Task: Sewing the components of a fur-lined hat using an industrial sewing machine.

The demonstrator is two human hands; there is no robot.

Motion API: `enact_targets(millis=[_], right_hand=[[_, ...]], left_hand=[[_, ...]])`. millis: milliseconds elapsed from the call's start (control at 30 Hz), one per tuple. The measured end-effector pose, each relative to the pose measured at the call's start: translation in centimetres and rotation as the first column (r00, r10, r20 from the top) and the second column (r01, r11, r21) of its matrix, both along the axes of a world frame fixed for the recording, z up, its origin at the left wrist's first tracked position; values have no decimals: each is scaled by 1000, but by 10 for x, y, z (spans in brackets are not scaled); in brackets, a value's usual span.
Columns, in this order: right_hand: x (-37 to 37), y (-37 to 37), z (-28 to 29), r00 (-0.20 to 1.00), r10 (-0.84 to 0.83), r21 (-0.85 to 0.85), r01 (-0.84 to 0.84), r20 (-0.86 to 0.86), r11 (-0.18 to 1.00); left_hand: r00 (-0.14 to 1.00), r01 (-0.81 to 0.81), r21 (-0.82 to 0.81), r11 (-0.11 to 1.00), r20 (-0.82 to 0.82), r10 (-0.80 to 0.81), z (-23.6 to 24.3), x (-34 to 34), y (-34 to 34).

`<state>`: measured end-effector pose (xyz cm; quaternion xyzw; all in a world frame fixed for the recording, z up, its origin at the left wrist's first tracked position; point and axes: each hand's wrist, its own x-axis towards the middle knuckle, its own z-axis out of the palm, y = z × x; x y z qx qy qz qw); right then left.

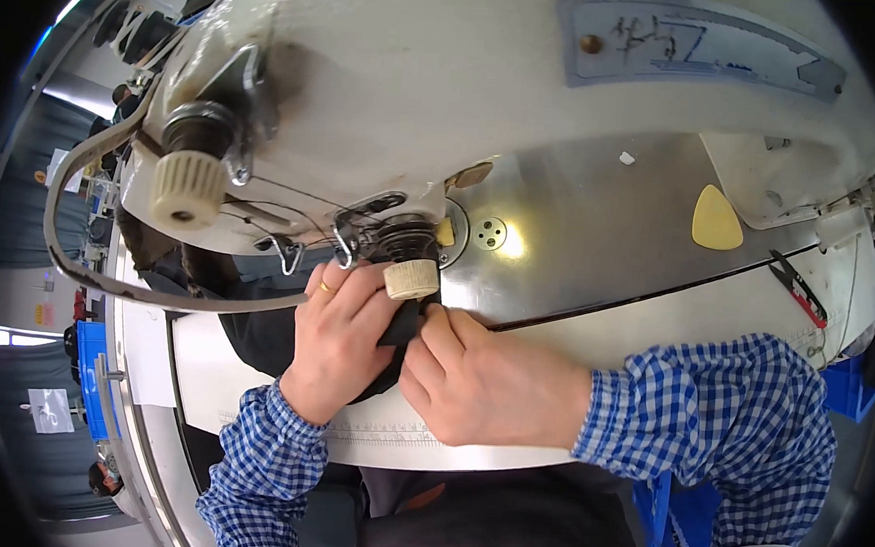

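Observation:
Black cloth (255,338) lies under the head of a white sewing machine (400,71) and runs off to the left. On its near edge, my left hand (339,333) presses with bent fingers close to the needle area, a ring on one finger. My right hand (486,382) pinches the cloth's right edge, thumb and fingertips together. A cream tension knob (412,279) hangs in front of the left fingertips and hides part of them. The needle and presser foot are hidden behind it. Dark thread runs from the upper knob (188,188) through wire guides.
On the metal bed plate (580,232) rests a yellow rounded-triangle chalk piece (717,218), with a white scrap (627,158) farther back. Red-handled thread snips (799,289) lie at the right. A curved metal lever (60,220) arcs at left. Blue bins (678,524) stand below the table.

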<state>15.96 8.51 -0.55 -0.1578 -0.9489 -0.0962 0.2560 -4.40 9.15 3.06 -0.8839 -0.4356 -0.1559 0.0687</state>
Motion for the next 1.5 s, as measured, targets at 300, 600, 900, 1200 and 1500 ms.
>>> enact_targets(millis=[300, 600, 900, 1200, 1500], right_hand=[[-7, -11, 3, 998, -64, -47, 63, -18, 997], [1, -5, 6, 999, -25, -65, 23, -30, 998], [5, -4, 8, 999, 32, -69, -30, 39, 997], [8, 1, 6, 1000, 16, -105, -13, 24, 994], [-2, 2, 8, 996, -49, -106, 56, 73, 993]], left_hand=[[974, -133, -113, 985, 167, 150, -5, -2, 0], [968, -66, -119, 991, 233, 93, -6, 0, 4], [981, 30, -152, 988, 193, 0, -14, 3, -4], [969, 80, -156, 984, 242, -41, -22, 2, 3], [933, 128, -195, 973, 355, -52, -12, 6, 24]])
